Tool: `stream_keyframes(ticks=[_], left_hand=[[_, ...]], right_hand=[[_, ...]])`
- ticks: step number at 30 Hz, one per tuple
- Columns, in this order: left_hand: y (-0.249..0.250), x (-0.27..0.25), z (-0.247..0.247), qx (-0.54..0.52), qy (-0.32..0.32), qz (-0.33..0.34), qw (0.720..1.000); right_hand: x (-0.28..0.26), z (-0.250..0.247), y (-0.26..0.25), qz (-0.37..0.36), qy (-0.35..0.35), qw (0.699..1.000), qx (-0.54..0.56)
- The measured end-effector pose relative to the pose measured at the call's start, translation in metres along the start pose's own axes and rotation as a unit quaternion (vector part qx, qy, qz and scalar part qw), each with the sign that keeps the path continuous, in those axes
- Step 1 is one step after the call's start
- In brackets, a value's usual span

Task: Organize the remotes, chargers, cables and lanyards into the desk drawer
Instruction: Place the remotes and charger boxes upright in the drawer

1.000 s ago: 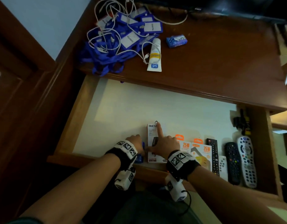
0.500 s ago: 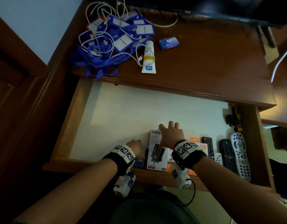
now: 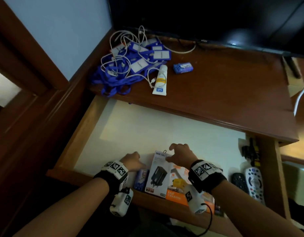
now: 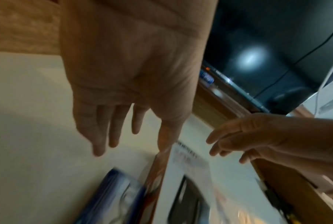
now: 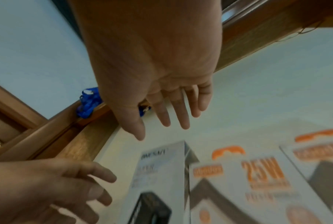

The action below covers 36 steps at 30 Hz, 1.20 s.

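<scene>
- Clearly, what we reach for next is the tangle of lanyards (image 3: 120,72) and white cables (image 3: 129,48), which lies on the desk top (image 3: 224,93) at its far left corner, well apart from both hands and up beyond the open drawer (image 3: 130,127).
- Our left hand (image 3: 132,162) sits on that side, so we judge it the nearer one; the pile sprawls with no single long axis.
- Our left hand hovers low in the drawer with fingers straight and loosely spread, holding nothing; its thumb seems to touch the edge of the white charger box (image 3: 159,175), though blur makes this uncertain.
- Our right hand (image 3: 179,155) hangs just above that box's far end, fingers relaxed and empty.
- Beside the box lie orange charger boxes (image 3: 177,189); remotes (image 3: 254,183) line the drawer's right side.
</scene>
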State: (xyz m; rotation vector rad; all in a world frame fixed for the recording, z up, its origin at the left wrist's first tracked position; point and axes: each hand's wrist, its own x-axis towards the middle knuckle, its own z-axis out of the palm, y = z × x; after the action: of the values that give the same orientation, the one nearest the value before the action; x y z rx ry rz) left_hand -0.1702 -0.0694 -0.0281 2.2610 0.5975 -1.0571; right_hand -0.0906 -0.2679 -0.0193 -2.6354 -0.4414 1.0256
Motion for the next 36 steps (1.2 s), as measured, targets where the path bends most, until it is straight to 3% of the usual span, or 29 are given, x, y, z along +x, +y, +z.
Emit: stream_keyframes(ticks=[7, 14, 17, 20, 23, 27, 32, 36], left_hand=[[0.076, -0.010, -0.083, -0.102, 0.184, 0.150, 0.966], [0.174, 0.028, -0.172, 0.028, 0.315, 0.273, 0.908], [0.202, 0.056, -0.201, 0.123, 0.312, 0.277, 0.901], [0.211, 0.088, -0.221, 0.189, 0.319, 0.229, 0.900], [0.211, 0.111, -0.231, 0.210, 0.316, 0.190, 0.906], [0.212, 0.126, -0.237, 0.182, 0.306, 0.185, 0.916], [0.213, 0.131, -0.243, 0.247, 0.297, 0.192, 0.902], [0.213, 0.136, -0.243, 0.255, 0.269, 0.186, 0.910]], right_hand=[[0.016, -0.087, 0.006, -0.035, 0.100, 0.988, 0.111], [0.066, -0.163, -0.015, -0.017, 0.219, 0.961, 0.169], [0.098, -0.179, -0.023, 0.016, 0.252, 0.955, 0.157], [0.132, -0.188, -0.026, 0.037, 0.275, 0.952, 0.129], [0.161, -0.193, -0.030, 0.058, 0.264, 0.956, 0.113], [0.174, -0.209, -0.052, 0.081, 0.295, 0.939, 0.159], [0.190, -0.228, -0.065, 0.064, 0.260, 0.958, 0.103], [0.201, -0.233, -0.068, 0.074, 0.233, 0.968, 0.059]])
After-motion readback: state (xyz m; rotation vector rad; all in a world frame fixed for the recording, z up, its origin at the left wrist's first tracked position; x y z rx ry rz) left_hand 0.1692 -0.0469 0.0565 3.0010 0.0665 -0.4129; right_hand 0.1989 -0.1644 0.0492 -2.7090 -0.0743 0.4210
